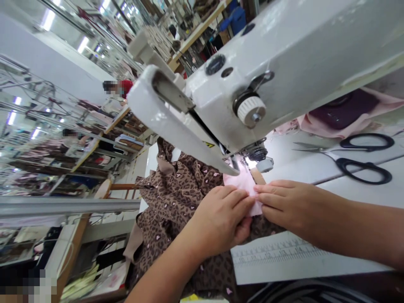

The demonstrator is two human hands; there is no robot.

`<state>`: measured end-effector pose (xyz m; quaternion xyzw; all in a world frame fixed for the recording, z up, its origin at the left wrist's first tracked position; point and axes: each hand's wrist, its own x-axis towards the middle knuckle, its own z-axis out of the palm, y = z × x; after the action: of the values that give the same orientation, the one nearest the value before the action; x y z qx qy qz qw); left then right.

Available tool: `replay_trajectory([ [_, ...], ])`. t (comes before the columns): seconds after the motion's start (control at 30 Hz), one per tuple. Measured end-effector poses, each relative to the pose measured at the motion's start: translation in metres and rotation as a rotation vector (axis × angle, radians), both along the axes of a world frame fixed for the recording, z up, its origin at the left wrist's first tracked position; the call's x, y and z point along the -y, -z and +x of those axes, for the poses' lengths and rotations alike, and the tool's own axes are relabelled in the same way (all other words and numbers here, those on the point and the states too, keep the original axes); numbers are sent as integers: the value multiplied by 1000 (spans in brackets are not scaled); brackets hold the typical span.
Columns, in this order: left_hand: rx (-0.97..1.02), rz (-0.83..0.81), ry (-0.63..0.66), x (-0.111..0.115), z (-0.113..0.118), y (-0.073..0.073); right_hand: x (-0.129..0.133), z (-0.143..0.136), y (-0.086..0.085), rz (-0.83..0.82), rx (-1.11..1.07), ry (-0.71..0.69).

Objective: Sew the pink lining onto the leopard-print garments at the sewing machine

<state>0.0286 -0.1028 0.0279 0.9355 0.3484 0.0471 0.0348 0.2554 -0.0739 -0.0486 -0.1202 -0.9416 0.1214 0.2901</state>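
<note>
Left grip (225, 214): touching pink cloth (241, 180), pinch unclear
Right grip (284, 203): likewise, pinch unclear
Pink cloth: beneath grips; likely light, limp; hold near edges

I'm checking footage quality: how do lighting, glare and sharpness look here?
In the head view, ceiling tubes are blown out and highlights shine on the sewing machine; same view, a bright glow beside the pink fabric; again head view, distant workroom softer than the scissors.
</note>
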Motion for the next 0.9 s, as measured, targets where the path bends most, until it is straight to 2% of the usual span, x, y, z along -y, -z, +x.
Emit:
replay_trajectory([
  [0.1, -66, 53, -31, 0, 7, -2, 3, 1, -4, 61, -2, 18],
  [0.27, -135, 110, -10, -4, 13, 0, 10, 6, -13, 144, -5, 53],
  [0.5, -19, 220, 102, -8, 15, 6, 12, 8, -11, 85, -10, 39],
  [0.73, 0, 244, 196, -14, 12, 9, 11, 8, -10, 49, 11, 22],
  [0.9, 61, 230, 200, -18, 9, 16, 11, 7, -12, 31, 3, 29],
])
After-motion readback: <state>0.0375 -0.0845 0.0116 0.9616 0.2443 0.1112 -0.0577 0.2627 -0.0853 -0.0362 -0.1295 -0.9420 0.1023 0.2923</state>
